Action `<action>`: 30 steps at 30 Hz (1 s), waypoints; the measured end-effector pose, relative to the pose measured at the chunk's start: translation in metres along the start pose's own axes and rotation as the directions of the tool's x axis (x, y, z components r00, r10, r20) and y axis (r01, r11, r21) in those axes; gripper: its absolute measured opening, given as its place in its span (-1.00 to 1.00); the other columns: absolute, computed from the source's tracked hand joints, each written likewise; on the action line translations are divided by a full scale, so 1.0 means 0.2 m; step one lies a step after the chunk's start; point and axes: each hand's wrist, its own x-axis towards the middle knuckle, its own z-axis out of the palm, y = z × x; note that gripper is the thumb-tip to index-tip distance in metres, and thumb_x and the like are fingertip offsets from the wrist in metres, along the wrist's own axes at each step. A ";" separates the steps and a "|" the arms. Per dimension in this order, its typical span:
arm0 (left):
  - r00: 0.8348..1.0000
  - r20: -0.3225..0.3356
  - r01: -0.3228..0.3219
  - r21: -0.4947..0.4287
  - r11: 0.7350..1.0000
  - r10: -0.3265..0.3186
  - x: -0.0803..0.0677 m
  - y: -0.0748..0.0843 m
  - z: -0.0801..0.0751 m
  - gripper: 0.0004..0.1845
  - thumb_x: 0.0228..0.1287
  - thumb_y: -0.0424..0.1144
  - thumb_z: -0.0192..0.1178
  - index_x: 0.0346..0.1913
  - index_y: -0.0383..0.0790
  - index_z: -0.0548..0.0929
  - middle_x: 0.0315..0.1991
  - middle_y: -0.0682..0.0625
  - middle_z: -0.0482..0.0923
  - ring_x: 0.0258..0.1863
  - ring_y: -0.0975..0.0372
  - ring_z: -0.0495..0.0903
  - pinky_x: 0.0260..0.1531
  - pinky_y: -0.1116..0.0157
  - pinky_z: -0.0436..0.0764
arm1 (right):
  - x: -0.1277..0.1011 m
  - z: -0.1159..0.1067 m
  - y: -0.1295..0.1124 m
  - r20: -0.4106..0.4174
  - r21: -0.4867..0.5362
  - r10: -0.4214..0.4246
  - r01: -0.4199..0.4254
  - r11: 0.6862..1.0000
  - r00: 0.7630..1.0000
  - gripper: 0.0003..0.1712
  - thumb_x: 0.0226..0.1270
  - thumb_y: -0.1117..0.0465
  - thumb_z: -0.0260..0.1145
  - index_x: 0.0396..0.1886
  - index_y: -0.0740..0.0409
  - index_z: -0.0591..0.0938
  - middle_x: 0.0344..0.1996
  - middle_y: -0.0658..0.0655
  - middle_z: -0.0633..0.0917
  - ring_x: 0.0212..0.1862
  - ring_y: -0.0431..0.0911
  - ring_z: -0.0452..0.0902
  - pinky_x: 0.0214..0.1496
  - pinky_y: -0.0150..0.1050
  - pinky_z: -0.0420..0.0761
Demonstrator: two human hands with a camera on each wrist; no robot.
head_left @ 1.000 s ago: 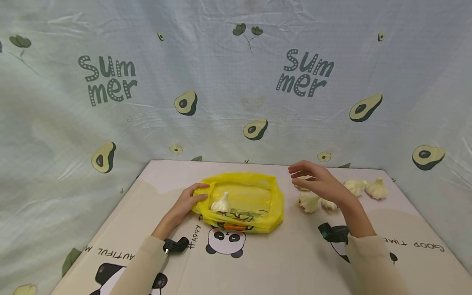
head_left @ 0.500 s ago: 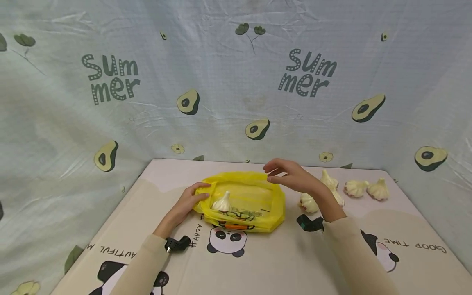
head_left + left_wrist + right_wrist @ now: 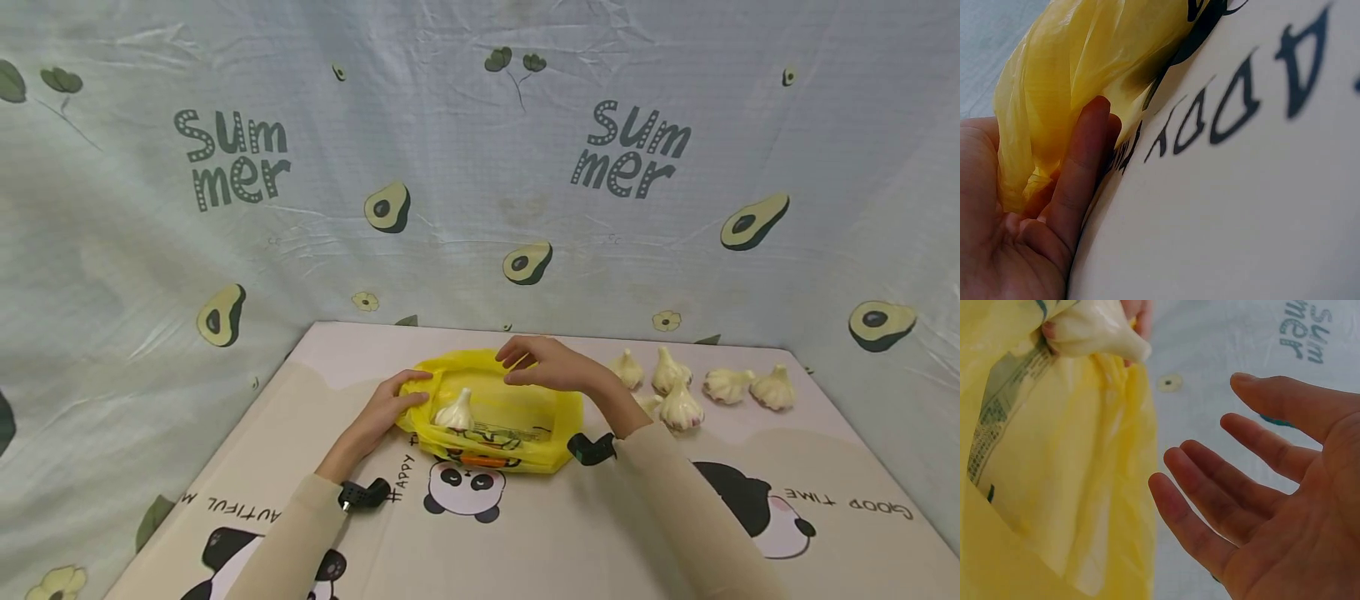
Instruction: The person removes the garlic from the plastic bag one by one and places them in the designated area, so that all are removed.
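Note:
A yellow plastic bag [image 3: 480, 460] lies on the table with its mouth spread open. One garlic bulb [image 3: 455, 411] sits inside it, towards the left; the right wrist view shows this bulb [image 3: 1094, 331] too. My left hand [image 3: 380, 414] holds the bag's left rim; in the left wrist view, the yellow film [image 3: 1085, 69] lies between its thumb and fingers. Over the bag's far right part hovers my right hand [image 3: 546, 365], its fingers loosely bent with nothing in them. The right wrist view shows that hand's palm [image 3: 1297, 519] bare and its fingers apart.
Several garlic bulbs [image 3: 681, 407] lie loosely grouped on the table [image 3: 555, 533] right of the bag. A patterned cloth backdrop [image 3: 450, 167] rises behind the table and along its sides.
My right hand has moved left from above the loose garlic bulbs to over the bag, uncovering more bulbs. The left hand stays on the bag's rim. The view has shifted slightly.

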 end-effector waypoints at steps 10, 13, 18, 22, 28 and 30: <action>1.000 0.008 0.000 0.011 1.000 -0.001 0.00 0.00 0.00 -0.50 0.49 -0.18 0.17 0.42 -0.11 0.47 0.62 -0.11 0.16 0.42 -0.01 0.39 0.37 0.11 0.49 | 0.14 0.10 0.00 0.139 0.047 0.059 -0.067 0.997 0.989 -0.46 0.46 0.15 0.32 0.34 0.29 0.51 0.26 0.36 0.62 0.16 0.05 0.64 0.16 -0.08 0.71; 1.000 0.003 0.005 0.009 1.000 -0.005 0.00 -0.01 0.00 -0.51 0.48 -0.18 0.17 0.42 -0.11 0.48 0.62 -0.11 0.17 0.41 -0.01 0.39 0.37 0.11 0.49 | 0.17 0.13 0.00 0.171 0.059 0.061 -0.072 0.996 0.983 -0.49 0.46 0.15 0.32 0.30 0.30 0.55 0.21 0.32 0.65 0.11 0.02 0.66 0.14 -0.07 0.72; 1.000 -0.005 0.006 0.012 1.000 -0.006 0.00 0.00 -0.01 -0.51 0.48 -0.19 0.17 0.42 -0.13 0.48 0.63 -0.12 0.15 0.47 -0.02 0.33 0.44 0.01 0.43 | 0.20 0.17 0.02 0.203 0.070 0.069 -0.084 0.994 0.977 -0.55 0.47 0.14 0.33 0.25 0.25 0.61 0.18 0.25 0.67 0.09 -0.01 0.66 0.12 -0.05 0.73; 1.000 -0.007 0.010 0.010 1.000 -0.010 0.00 -0.01 -0.01 -0.51 0.48 -0.20 0.17 0.42 -0.12 0.48 0.63 -0.11 0.14 0.49 -0.03 0.31 0.47 -0.02 0.39 | 0.22 0.18 0.02 0.238 0.053 0.100 -0.115 0.992 0.966 -0.52 0.46 0.10 0.33 0.26 0.23 0.61 0.19 0.22 0.67 0.10 -0.03 0.64 0.12 -0.07 0.73; 1.000 -0.009 0.015 0.008 1.000 -0.015 0.01 -0.01 -0.01 -0.51 0.48 -0.19 0.17 0.42 -0.13 0.48 0.63 -0.12 0.14 0.50 -0.03 0.31 0.47 -0.02 0.38 | 0.24 0.21 0.03 0.289 0.026 0.142 -0.156 0.987 0.947 -0.48 0.47 0.07 0.28 0.31 0.23 0.58 0.18 0.17 0.66 0.07 -0.04 0.63 0.13 -0.13 0.72; 1.000 -0.006 0.014 0.010 1.000 -0.013 0.01 -0.01 -0.01 -0.51 0.48 -0.19 0.17 0.42 -0.14 0.48 0.63 -0.13 0.13 0.50 -0.03 0.31 0.47 -0.01 0.38 | 0.25 0.22 0.03 0.293 0.031 0.150 -0.166 0.986 0.944 -0.49 0.48 0.07 0.28 0.31 0.23 0.57 0.12 0.17 0.68 0.05 -0.03 0.64 0.14 -0.12 0.72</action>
